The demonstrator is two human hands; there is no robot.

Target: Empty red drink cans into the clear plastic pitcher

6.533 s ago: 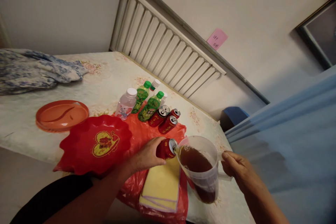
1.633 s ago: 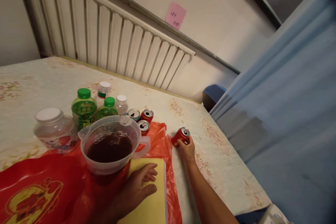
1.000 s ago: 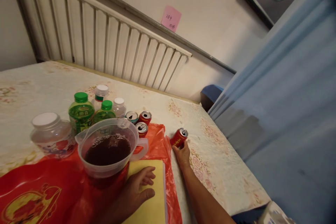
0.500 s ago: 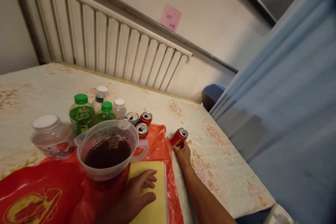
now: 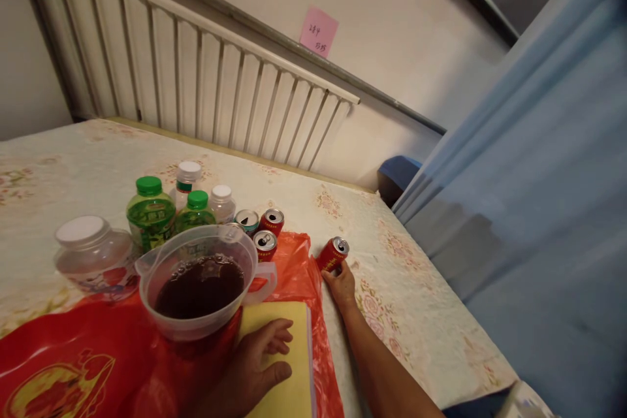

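Dim, warm indoor light before us: a soft shadow marks the blue curtain [image 5: 509, 222] at 3 o'clock, the red can [image 5: 330, 256] glints on its lid at 5, and blackness blurs our 2 o'clock corner.

Left hand [image 5: 255, 362]: bare; from where I stand it looks broad and compact, its edges a little soft with blur.
Left thumb [image 5: 275, 374]: thick and blunt, with a rounded tip; the nail is too small to make out.
Left fingers [image 5: 280, 333]: short-looking from here, round at the ends; I can't count them surely.
Left wrist [image 5: 213, 386]: bare as far as I can see, dim, its outline hard to trace in the shadow.
Right hand [image 5: 343, 286]: bare too, smaller to my eye, better lit.
Right wrist [image 5: 347, 309]: bare and narrow.
Right forearm [image 5: 385, 366]: bare along all that shows, smooth, widening steadily away from the wrist.
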